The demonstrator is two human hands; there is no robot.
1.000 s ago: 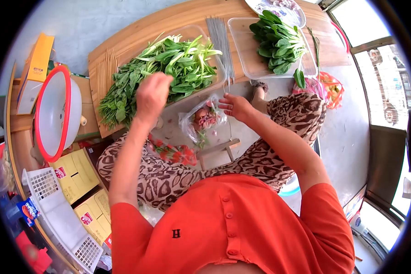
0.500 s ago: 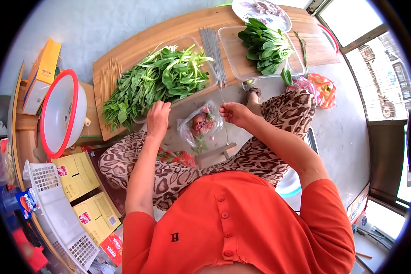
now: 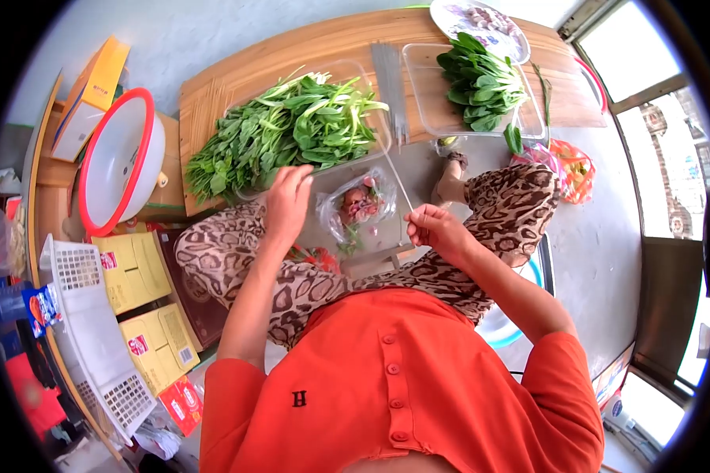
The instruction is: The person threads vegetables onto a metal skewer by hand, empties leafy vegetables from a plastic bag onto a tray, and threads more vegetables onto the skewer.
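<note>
My right hand (image 3: pixel 436 229) is closed around one end of a thin metal skewer (image 3: pixel 398 178), which slants up and left towards the other skewers (image 3: pixel 389 91) on the wooden table. My left hand (image 3: pixel 289 201) is just below the near edge of the tray of leafy greens (image 3: pixel 292 126), its fingers apart and nothing seen in them. Between the hands, lower down, lies a clear plastic bag (image 3: pixel 360 206) with reddish scraps. A second tray (image 3: pixel 438 118) holds a bunch of dark green leaves (image 3: pixel 485 83) at the right.
A red-rimmed basin (image 3: pixel 118 162), yellow cartons (image 3: pixel 138 268) and a white basket (image 3: pixel 95 339) stand at the left. Wooden sticks (image 3: pixel 207 110) lie at the table's left end. A plate of meat (image 3: pixel 481 24) is at the back; an orange bag (image 3: pixel 573 169) lies right of the table.
My right hand has moved down and right, towards my lap, with the skewer now plainly in view. My left hand has come down from over the greens, and its fingers have spread.
</note>
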